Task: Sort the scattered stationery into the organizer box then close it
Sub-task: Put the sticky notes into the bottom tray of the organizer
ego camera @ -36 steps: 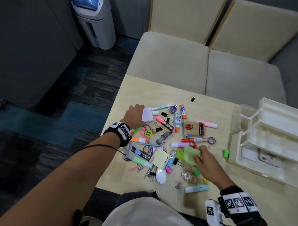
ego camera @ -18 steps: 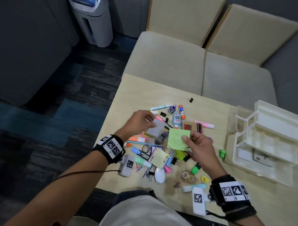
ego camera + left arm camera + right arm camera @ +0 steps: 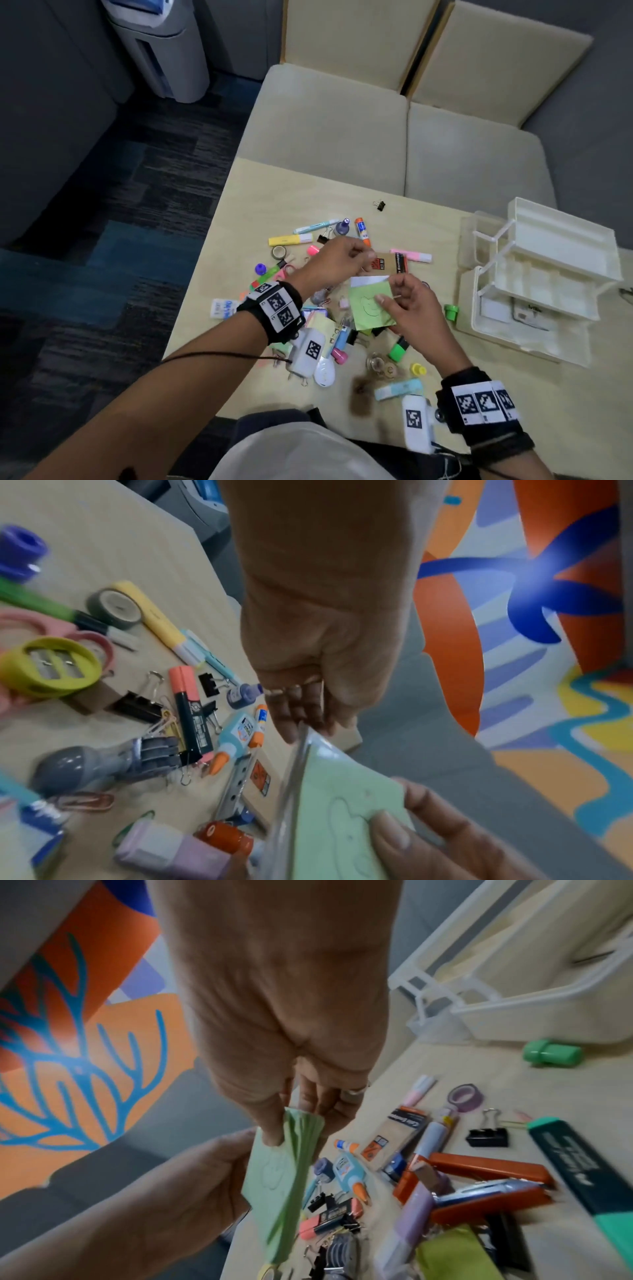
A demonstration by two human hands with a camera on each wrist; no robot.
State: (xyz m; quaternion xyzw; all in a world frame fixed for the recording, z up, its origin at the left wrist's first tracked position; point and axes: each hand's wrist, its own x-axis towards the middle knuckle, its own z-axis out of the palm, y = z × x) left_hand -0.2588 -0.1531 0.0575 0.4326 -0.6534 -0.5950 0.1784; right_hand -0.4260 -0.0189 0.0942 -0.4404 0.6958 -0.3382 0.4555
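My right hand [image 3: 385, 295] pinches a green sticky-note pad [image 3: 371, 308] above the stationery pile, thumb on its face. A white note pad [image 3: 364, 281] lies against the back of the green one. My left hand [image 3: 366, 260] has its fingers curled at the white pad's top corner. The left wrist view shows those fingers [image 3: 291, 718] hooked over the clear-wrapped pad edge [image 3: 291, 791] beside the green pad [image 3: 335, 818]. In the right wrist view my right hand [image 3: 291, 1121] grips the green pad [image 3: 274, 1177]. The open white organizer box [image 3: 561, 236] stands at the table's right.
Highlighters, glue, binder clips, tape rolls and a stapler lie scattered under my hands. A brown envelope box [image 3: 390, 263] sits just beyond them, a green cap [image 3: 451, 311] near the organizer, a lone binder clip [image 3: 380, 205] farther back. A beige sofa [image 3: 342, 137] borders the table.
Both hands rose from the pile and came together. The right lifted the green pad; the left carried the white pad over and set it behind the green one.
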